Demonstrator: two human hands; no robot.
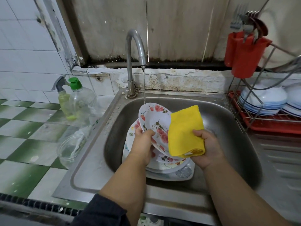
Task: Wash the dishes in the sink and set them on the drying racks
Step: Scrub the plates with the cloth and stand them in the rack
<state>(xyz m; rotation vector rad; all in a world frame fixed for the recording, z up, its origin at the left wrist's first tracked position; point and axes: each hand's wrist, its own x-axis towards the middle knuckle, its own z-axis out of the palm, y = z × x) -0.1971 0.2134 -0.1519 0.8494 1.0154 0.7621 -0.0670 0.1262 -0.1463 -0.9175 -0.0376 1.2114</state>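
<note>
**Presently: sink station, one moment, itemised**

Surface: tabletop (24,144) tiled in green and white checks, left of a stainless steel sink (228,128); ribbed steel drainboard at right. Wall: white tiles at left, stained pale panel behind, flaking ledge along the back of the sink.

Tap (135,51): one, curved, running; a thin stream lands on the upper rim of the held plate.

Floral plate (154,123): one, white with pink roses, tilted up over the basin. Left hand (143,144) grips its lower edge, fingers (150,133) curled closed over the rim.

Yellow cloth (185,132): one, folded, held upright against the right side of the plate. Right hand (206,147) is clenched around its lower end.

Stacked dishes (169,167): several patterned plates lying in the basin beneath the hands; exact count cannot be told.

Bottles: two on the tabletop by the sink's left edge, one spray bottle (62,95) with yellow-green liquid, one clear bottle with green cap (81,101). Clear plastic cup (70,149): one, nearer the viewer.

Drying rack (260,123): one, wire over a red tray, at right, carrying two stacks of white bowls (263,98) with blue rims. Red cutlery holder (246,56): one, hung on the rack, holding forks and spoons.
</note>
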